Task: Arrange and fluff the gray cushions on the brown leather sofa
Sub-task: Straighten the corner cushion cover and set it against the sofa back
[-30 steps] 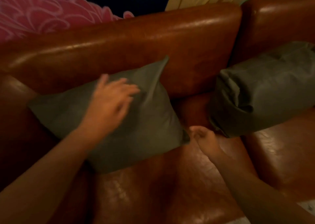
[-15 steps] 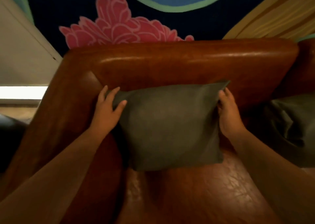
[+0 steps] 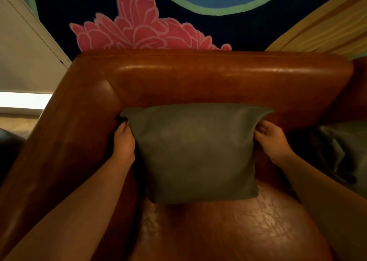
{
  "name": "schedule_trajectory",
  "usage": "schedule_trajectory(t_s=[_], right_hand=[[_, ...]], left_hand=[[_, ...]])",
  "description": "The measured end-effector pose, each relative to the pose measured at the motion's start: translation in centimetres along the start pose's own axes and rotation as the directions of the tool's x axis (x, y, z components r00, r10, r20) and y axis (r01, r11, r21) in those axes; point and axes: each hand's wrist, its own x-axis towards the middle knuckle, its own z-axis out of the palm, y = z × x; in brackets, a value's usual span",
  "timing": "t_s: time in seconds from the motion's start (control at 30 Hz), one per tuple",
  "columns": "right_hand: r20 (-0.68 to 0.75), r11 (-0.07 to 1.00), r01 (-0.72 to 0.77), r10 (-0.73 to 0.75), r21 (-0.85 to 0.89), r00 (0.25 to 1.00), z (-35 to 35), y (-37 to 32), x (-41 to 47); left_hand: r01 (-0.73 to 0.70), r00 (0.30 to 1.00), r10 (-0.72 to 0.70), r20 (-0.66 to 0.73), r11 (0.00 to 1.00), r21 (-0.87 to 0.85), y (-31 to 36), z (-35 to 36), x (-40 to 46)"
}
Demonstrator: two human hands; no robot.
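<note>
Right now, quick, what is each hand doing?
Left hand: closed on the left edge of the gray cushion.
Right hand: closed on the cushion's right edge, near the upper corner.

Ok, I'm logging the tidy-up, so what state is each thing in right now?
Cushion: upright against the sofa backrest, gripped at both upper sides.
Left hand: closed on the cushion.
Right hand: closed on the cushion.
Second cushion: crumpled, lying at the right.
</note>
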Motion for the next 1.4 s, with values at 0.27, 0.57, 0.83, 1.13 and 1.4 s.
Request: schedule_trajectory(t_s=[0.27,0.57,0.83,1.13,1.4], right_hand=[[0.015,0.962,-0.119,0.119,0.244,0.993,1.3,-0.1,0.2],[-0.197,0.980,-0.029,0.068,0.198,0.978,3.7,-0.6,-0.1],[-0.194,0.918,-0.074,0.160,0.390,0.968,1.3,-1.3,1.4],[-0.535,0.947,0.123,-0.271,-0.296,0.800,1.1,0.1,-3.7],[0.279,0.214,0.522,-0.650,-0.825,0.707,12.6,-2.3,-5.0]], left_hand=[[-0.149,0.982,0.165,-0.093,0.977,0.154,-0.3,1.6,0.2],[-0.290,0.889,0.335,-0.313,0.939,0.184,1.5,0.7,0.3],[-0.317,0.856,0.496,-0.148,0.729,0.607,3.4,-4.0,1.3],[-0.429,0.762,0.623,-0.176,0.690,0.583,2.2,-4.7,-1.7],[-0.585,0.587,0.564,0.581,-0.200,0.786,-2.1,2.0,-6.4]])
